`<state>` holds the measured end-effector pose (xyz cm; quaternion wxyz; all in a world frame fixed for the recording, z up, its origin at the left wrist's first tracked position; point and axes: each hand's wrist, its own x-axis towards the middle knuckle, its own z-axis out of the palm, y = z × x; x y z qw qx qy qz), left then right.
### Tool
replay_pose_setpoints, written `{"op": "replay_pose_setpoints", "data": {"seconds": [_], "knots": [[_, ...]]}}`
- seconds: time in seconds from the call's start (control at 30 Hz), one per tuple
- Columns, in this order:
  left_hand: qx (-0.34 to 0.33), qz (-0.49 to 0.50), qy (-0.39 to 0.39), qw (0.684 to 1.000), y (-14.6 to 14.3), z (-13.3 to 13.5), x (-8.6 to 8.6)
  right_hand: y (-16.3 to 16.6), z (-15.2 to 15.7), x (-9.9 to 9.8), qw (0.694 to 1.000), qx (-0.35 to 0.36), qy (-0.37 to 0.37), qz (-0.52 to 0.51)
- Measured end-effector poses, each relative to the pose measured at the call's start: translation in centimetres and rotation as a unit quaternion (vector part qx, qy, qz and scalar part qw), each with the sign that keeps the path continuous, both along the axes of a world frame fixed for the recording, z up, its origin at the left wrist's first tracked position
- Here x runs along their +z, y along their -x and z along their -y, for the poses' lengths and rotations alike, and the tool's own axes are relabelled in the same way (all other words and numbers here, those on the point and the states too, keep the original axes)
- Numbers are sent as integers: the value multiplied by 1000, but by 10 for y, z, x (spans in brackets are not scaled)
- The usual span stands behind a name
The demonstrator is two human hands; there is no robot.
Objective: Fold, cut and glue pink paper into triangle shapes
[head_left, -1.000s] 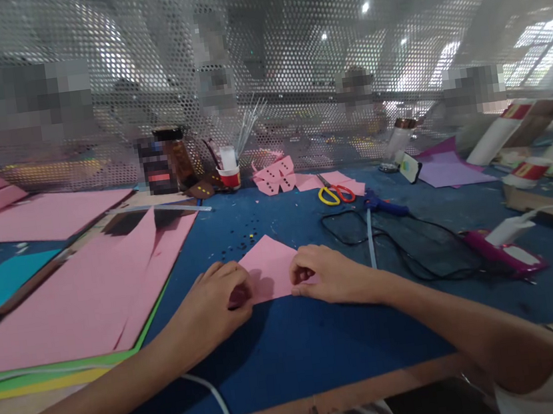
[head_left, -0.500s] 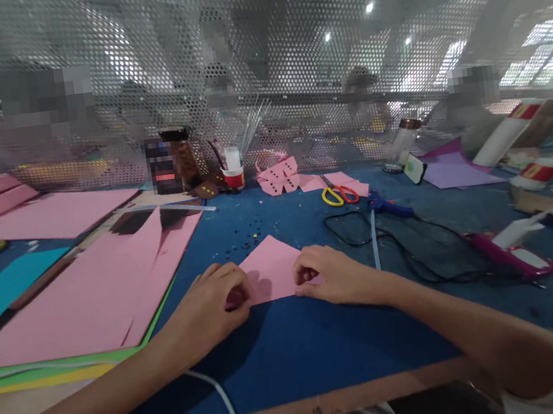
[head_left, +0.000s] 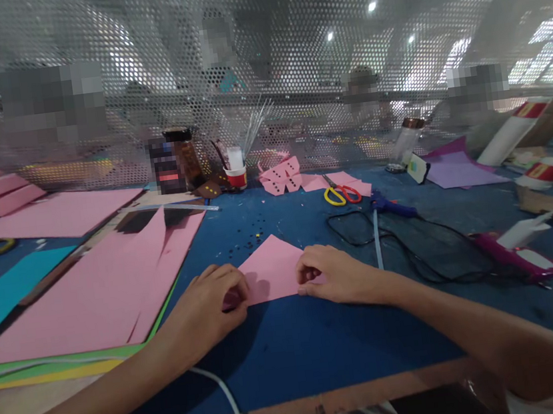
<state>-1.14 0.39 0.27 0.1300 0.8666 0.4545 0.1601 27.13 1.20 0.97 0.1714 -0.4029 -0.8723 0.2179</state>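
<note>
A small folded pink paper triangle (head_left: pixel 272 268) lies on the blue table top (head_left: pixel 323 342) in front of me. My left hand (head_left: pixel 208 309) has its fingers curled and pressed on the paper's left corner. My right hand (head_left: pixel 332 274) is curled too, thumb and fingers pinching the paper's right corner. Both hands rest on the table.
Large pink sheets (head_left: pixel 94 283) over green, yellow and teal paper lie at the left. Yellow-and-red scissors (head_left: pixel 339 194), pink punched cut-outs (head_left: pixel 280 175), a glue gun (head_left: pixel 518 251) with black cables (head_left: pixel 412 244), jars (head_left: pixel 182 158) and a perforated metal screen (head_left: pixel 289 64) stand behind. People sit beyond the screen.
Both hands keep their hold on the pink paper's corners. The view has drifted slightly; nothing else has visibly moved.
</note>
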Motion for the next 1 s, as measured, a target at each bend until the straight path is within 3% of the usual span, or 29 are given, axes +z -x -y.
{"op": "replay_pose_setpoints", "data": {"seconds": [1.0], "knots": [[23,27,13,999,27,4,-2,0,0,-1,1000,-1,5,4]]}}
